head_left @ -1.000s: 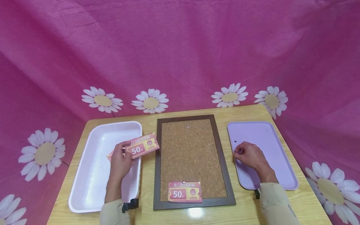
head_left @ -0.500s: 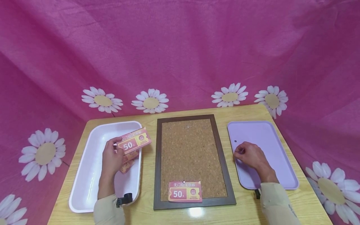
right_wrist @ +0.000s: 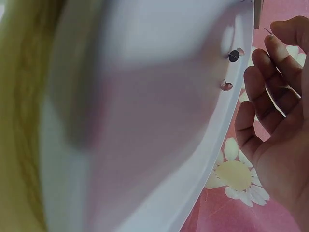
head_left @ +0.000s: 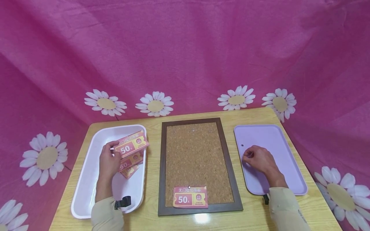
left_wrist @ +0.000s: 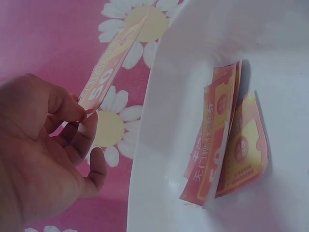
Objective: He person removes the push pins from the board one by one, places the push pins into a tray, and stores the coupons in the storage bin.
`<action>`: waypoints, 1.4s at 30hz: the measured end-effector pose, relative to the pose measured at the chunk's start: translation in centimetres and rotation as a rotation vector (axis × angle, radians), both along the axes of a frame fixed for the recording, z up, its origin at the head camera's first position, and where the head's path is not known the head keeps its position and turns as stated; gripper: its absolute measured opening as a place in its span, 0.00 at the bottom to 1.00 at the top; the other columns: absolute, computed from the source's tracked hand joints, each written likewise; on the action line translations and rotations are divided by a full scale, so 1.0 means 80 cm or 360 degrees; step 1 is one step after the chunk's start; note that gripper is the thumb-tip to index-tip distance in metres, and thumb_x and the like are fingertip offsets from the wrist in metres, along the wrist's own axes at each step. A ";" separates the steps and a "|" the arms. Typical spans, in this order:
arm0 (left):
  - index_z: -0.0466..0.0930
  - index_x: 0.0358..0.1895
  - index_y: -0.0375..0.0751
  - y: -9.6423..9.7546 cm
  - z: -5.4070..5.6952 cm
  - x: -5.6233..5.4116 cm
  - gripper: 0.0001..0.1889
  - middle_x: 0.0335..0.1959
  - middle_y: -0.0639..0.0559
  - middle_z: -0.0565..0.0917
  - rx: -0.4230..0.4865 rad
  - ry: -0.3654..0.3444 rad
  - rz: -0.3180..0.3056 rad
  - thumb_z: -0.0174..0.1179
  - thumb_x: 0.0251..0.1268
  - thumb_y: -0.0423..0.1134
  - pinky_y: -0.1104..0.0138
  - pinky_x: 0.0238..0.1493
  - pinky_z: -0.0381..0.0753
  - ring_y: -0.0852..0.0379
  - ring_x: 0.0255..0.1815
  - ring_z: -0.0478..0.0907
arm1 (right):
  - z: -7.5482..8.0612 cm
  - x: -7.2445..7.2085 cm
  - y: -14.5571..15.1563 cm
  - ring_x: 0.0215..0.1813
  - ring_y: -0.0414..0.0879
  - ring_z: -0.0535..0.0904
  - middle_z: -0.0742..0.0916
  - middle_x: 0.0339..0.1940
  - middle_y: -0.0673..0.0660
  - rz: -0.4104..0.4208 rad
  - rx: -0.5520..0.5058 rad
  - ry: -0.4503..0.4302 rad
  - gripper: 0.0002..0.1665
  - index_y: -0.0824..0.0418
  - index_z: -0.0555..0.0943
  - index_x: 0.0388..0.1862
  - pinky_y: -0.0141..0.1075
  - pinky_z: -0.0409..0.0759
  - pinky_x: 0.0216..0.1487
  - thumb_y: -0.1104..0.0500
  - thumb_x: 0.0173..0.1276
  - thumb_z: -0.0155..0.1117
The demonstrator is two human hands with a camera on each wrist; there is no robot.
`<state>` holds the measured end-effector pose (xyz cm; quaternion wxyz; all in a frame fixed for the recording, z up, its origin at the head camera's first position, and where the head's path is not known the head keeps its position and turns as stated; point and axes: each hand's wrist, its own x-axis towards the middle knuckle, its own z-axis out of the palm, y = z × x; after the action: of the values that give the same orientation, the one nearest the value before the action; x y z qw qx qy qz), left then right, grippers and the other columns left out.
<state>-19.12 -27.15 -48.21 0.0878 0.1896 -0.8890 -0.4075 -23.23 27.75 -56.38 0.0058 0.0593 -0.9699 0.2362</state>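
My left hand (head_left: 108, 160) pinches a pink and yellow coupon (head_left: 132, 144) marked 50 by its left end, above the white basin (head_left: 86, 179). Several similar coupons (left_wrist: 212, 140) lie overlapping in the basin, close to its right wall. At the purple tray (head_left: 278, 150), my right hand (head_left: 261, 160) is over the left side, thumb and index finger together. Between those fingertips the right wrist view shows the thin point of a thumbtack (right_wrist: 268, 31); its head is hidden. Loose thumbtacks (right_wrist: 226, 85) lie in the tray near its edge.
A dark-framed cork board (head_left: 199, 160) lies between basin and tray on the wooden table (head_left: 153, 192). Another coupon (head_left: 190, 199) is fixed along the board's bottom edge by a tack at its top. A pink curtain (head_left: 185, 54) with daisies surrounds the table.
My left hand has moved left with its coupon, from beside the board's frame to over the basin, uncovering the coupons below. The right hand has barely moved.
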 end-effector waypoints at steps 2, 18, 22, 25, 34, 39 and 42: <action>0.68 0.63 0.35 -0.001 -0.002 0.000 0.22 0.59 0.38 0.71 0.0015 0.0003 -0.0001 0.43 0.64 0.29 0.62 0.44 0.65 0.48 0.49 0.69 | 0.000 0.000 0.001 0.28 0.42 0.76 0.84 0.24 0.48 -0.0005 -0.0002 -0.0016 0.04 0.52 0.84 0.26 0.38 0.71 0.31 0.55 0.51 0.68; 0.69 0.61 0.36 -0.019 -0.024 0.001 0.23 0.57 0.39 0.72 0.0015 -0.0086 0.0044 0.44 0.61 0.28 0.64 0.42 0.66 0.51 0.47 0.69 | -0.006 -0.001 0.008 0.30 0.44 0.77 0.85 0.25 0.49 -0.0067 0.0030 -0.0050 0.06 0.53 0.84 0.26 0.39 0.72 0.33 0.52 0.52 0.68; 0.69 0.61 0.36 -0.022 -0.028 0.001 0.24 0.57 0.39 0.71 0.0018 -0.0126 0.0040 0.44 0.60 0.28 0.65 0.41 0.67 0.51 0.46 0.69 | -0.007 -0.001 0.011 0.31 0.45 0.77 0.85 0.25 0.50 -0.0066 0.0037 -0.0044 0.07 0.54 0.84 0.26 0.40 0.72 0.34 0.53 0.52 0.69; 0.68 0.62 0.36 -0.024 -0.031 0.001 0.24 0.57 0.39 0.71 0.0021 -0.0182 0.0046 0.45 0.59 0.27 0.66 0.39 0.68 0.51 0.45 0.70 | -0.009 -0.002 0.013 0.31 0.46 0.77 0.85 0.26 0.51 -0.0060 0.0050 -0.0040 0.07 0.54 0.84 0.27 0.40 0.73 0.35 0.53 0.52 0.69; 0.67 0.63 0.34 -0.029 -0.041 0.006 0.26 0.57 0.37 0.70 -0.0002 -0.0312 0.0024 0.45 0.59 0.26 0.65 0.39 0.69 0.46 0.47 0.71 | -0.010 -0.003 0.017 0.32 0.47 0.78 0.86 0.28 0.51 -0.0074 0.0077 -0.0059 0.07 0.53 0.84 0.29 0.42 0.73 0.34 0.52 0.54 0.67; 0.65 0.65 0.34 -0.031 -0.044 0.010 0.26 0.57 0.35 0.69 -0.0001 -0.0381 0.0008 0.45 0.59 0.26 0.65 0.39 0.70 0.44 0.49 0.71 | -0.008 -0.002 0.015 0.33 0.47 0.78 0.86 0.29 0.50 -0.0096 0.0097 -0.0128 0.07 0.52 0.84 0.29 0.43 0.73 0.35 0.51 0.56 0.67; 0.63 0.66 0.33 -0.033 -0.045 0.012 0.27 0.58 0.34 0.68 0.0002 -0.0444 0.0006 0.44 0.60 0.27 0.59 0.43 0.73 0.41 0.52 0.70 | -0.007 -0.002 0.014 0.33 0.48 0.78 0.86 0.29 0.51 -0.0093 0.0098 -0.0155 0.07 0.53 0.84 0.29 0.44 0.73 0.35 0.52 0.56 0.66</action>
<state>-18.17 -29.79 -51.79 -0.0359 0.2461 -0.8919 -0.3776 -23.37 28.88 -56.95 -0.0363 0.0196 -0.9771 0.2087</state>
